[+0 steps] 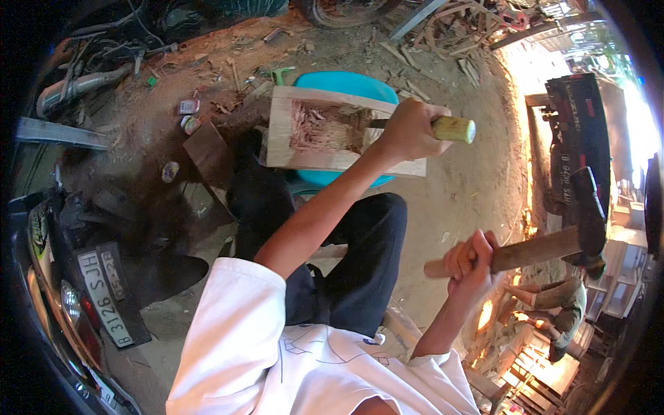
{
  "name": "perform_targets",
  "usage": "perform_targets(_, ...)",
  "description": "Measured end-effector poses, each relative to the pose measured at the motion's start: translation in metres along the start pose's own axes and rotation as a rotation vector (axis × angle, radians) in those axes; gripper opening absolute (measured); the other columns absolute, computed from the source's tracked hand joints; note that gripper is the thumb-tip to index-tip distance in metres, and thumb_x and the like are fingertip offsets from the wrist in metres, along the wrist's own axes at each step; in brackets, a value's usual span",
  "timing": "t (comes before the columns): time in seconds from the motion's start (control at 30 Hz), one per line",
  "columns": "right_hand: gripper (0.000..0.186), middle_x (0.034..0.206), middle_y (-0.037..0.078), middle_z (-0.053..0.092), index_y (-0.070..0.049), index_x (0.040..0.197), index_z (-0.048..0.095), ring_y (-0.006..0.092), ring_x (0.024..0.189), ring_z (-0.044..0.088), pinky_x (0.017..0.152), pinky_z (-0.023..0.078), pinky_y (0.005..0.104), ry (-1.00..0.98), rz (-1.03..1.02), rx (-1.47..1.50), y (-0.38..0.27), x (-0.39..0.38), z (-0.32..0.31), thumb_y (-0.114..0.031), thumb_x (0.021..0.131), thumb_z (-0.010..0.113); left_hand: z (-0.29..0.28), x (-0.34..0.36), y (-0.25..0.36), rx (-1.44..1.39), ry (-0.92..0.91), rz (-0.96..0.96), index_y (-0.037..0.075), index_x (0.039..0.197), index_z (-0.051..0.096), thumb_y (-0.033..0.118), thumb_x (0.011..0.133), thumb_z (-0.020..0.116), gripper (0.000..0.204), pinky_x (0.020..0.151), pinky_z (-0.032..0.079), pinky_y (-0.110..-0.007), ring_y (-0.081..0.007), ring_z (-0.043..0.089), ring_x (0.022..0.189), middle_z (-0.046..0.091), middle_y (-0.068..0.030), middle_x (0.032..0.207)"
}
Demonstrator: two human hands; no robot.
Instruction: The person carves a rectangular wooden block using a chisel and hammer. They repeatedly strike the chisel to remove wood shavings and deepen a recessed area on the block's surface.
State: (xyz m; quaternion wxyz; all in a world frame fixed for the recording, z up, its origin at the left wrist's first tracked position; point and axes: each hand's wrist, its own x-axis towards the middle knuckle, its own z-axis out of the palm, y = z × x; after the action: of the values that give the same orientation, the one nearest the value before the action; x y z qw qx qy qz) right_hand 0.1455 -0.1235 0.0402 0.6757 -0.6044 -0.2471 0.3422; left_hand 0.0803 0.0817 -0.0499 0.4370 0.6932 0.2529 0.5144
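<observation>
Wooden block [328, 131], one chisel [458, 129], one hammer [536, 250], two gripping hands [411, 131]

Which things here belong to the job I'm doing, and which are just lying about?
Job:
chisel, in your left hand
hammer, in your right hand
hollowed wood block
blue stool under it

Lying about:
wood scraps
litter

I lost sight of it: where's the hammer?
In the head view's right half, the hammer is in the right hand, below and right of the block.
</observation>
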Motion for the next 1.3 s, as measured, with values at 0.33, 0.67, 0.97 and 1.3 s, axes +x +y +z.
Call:
perform_targets(0.33,0.016,0.050,-0.003,0.042,-0.007,0.071,0.050,0.0056,0.036,0.037,0.033,0.027,0.0229,-0.029,0.038,-0.290,0.007,0.010,0.006,-0.006,0.080,0.064,-0.005,0.005,-0.003,0.035,0.021,-0.005,0.006,0.071,0.062,0.018,0.062,0.070,0.018,0.053,0.045,-0.034,-0.0263,0.061,0.056,0.060,-0.0125,0.060)
perform_targets(0.67,0.016,0.049,-0.004,0.038,-0.007,0.072,0.048,0.0054,0.035,0.034,0.031,0.025,0.0237,0.074,0.158,-0.273,0.002,0.004,0.000,-0.004,0.079,0.063,0.001,0.003,-0.003,0.040,0.030,0.028,0.007,0.065,0.057,0.017,0.062,0.070,0.016,0.052,0.043,-0.037,-0.0300,0.059,0.056,0.056,-0.0123,0.057)
perform_targets(0.97,0.021,0.048,-0.003,0.038,-0.009,0.068,0.044,0.0054,0.033,0.032,0.030,0.021,0.0227,0.109,0.269,-0.393,0.015,0.006,0.005,-0.004,0.079,0.061,0.004,0.002,-0.005,0.065,0.014,0.037,0.007,0.065,0.057,0.018,0.061,0.069,0.017,0.052,0.043,-0.038,-0.0312,0.059,0.057,0.057,-0.0121,0.058)
perform_targets(1.3,0.020,0.049,-0.003,0.039,-0.008,0.069,0.046,0.0062,0.036,0.035,0.033,0.025,0.0223,0.041,0.330,-0.352,-0.005,0.001,0.003,-0.005,0.080,0.061,0.003,0.003,-0.006,0.144,0.017,0.010,0.007,0.064,0.057,0.018,0.060,0.068,0.016,0.052,0.043,-0.038,-0.0320,0.059,0.058,0.057,-0.0126,0.058)
